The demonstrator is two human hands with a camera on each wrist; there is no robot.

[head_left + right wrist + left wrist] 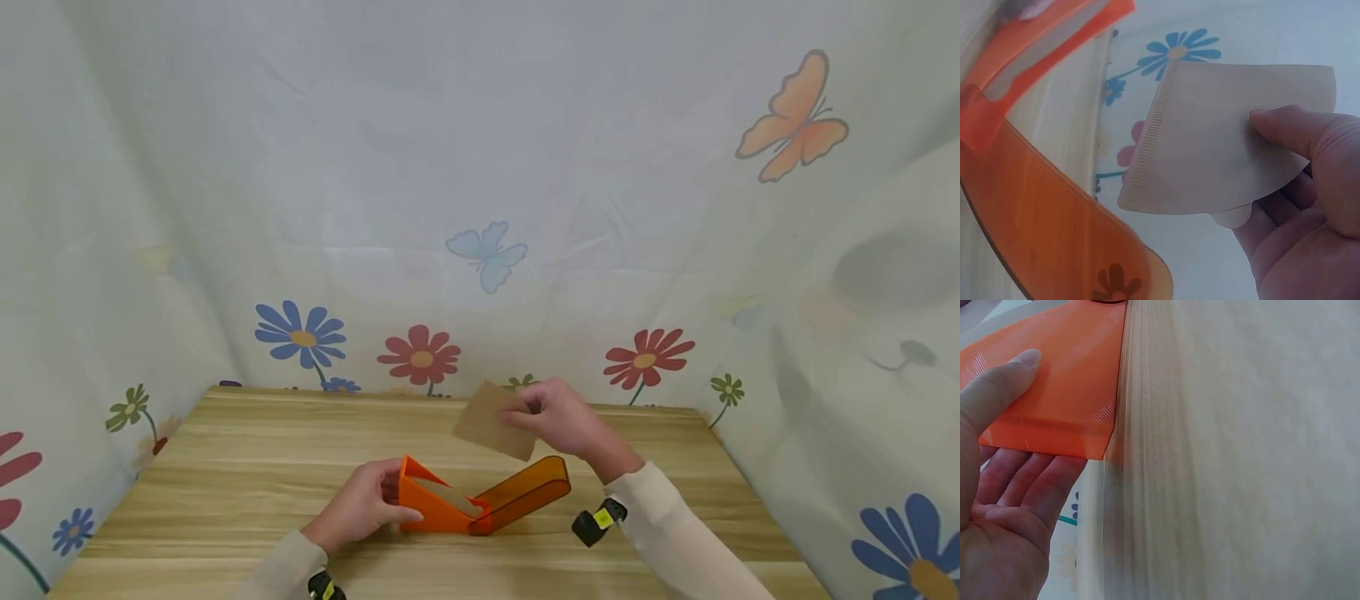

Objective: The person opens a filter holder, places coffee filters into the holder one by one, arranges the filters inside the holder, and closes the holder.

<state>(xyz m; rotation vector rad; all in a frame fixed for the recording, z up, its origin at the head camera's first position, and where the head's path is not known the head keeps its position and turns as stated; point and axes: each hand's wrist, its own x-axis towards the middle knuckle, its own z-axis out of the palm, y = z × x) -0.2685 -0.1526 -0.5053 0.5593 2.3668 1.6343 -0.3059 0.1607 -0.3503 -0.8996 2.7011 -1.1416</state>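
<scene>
An orange filter holder (429, 515) stands on the wooden table, its see-through amber lid (528, 493) swung out to the right. My left hand (365, 505) grips the holder's left end, thumb on the near side and fingers around the back, as the holder wall (1066, 381) in the left wrist view shows. Tan paper lies inside the holder. Above the lid, my right hand (567, 421) pinches a tan paper coffee filter (483, 423) between thumb and fingers. In the right wrist view the filter (1210, 137) shows a crimped seam along one edge.
The wood-grain table (300, 442) reaches back to a pale cloth backdrop (360, 167) printed with flowers and butterflies. The cloth also hangs at both sides. A black device with a yellow label (600, 521) sits at my right wrist.
</scene>
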